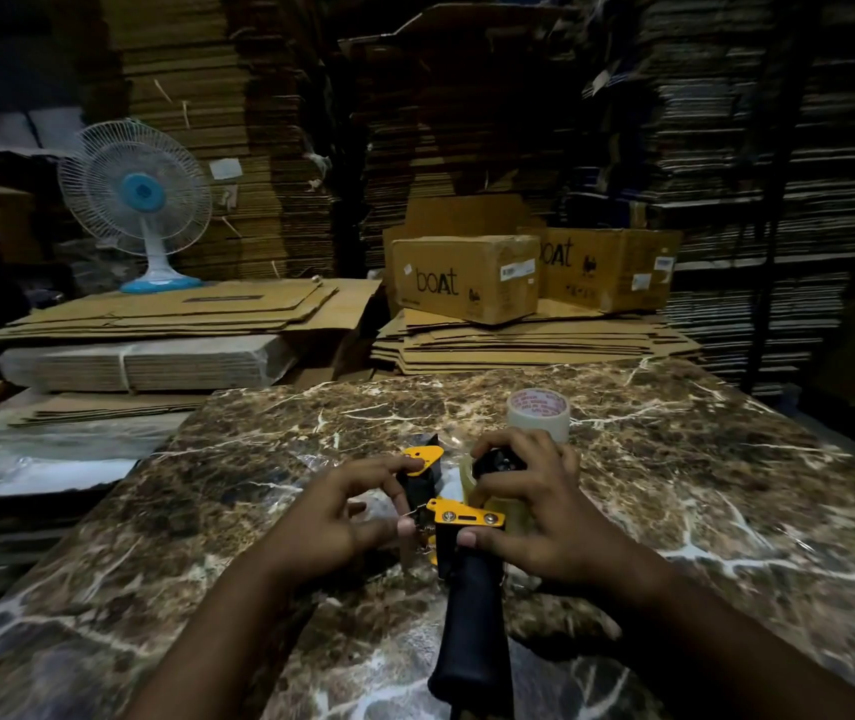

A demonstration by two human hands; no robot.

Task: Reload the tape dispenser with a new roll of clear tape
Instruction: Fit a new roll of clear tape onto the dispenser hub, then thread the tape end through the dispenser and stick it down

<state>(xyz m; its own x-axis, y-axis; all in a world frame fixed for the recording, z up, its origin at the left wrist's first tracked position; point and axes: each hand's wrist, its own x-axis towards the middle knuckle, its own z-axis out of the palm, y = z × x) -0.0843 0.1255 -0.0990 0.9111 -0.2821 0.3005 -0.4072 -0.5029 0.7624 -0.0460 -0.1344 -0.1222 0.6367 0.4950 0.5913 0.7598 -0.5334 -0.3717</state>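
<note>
- The yellow-and-black handheld tape dispenser (459, 522) lies on the brown marble-patterned counter (701, 459), its black handle pointing toward the person, directly between both hands.
- The left hand (342, 511) has its fingers (410, 466) curled onto the yellow front plate, with the thumb near the serrated metal blade; that edge could nick the thumb if the hand slips.
- The right hand (534, 511) is clamped on the dispenser, thumb on the yellow side plate, fingers wrapped over the black hub.
- A clear, yellowish roll of tape (482, 493) appears seated at the hub under the right hand, though how fully is hidden; a half-seated roll could tilt and jam.
- A second white-cored roll of tape (538, 413) stands on the counter just behind the right hand, apart from the dispenser.
- Likely troubles, in my judgement: the free tape end sticking back onto the roll or to the fingers, or being threaded sticky side the wrong way past the roller.
- The light is dim, so a clear tape edge will be hard to find.
</note>
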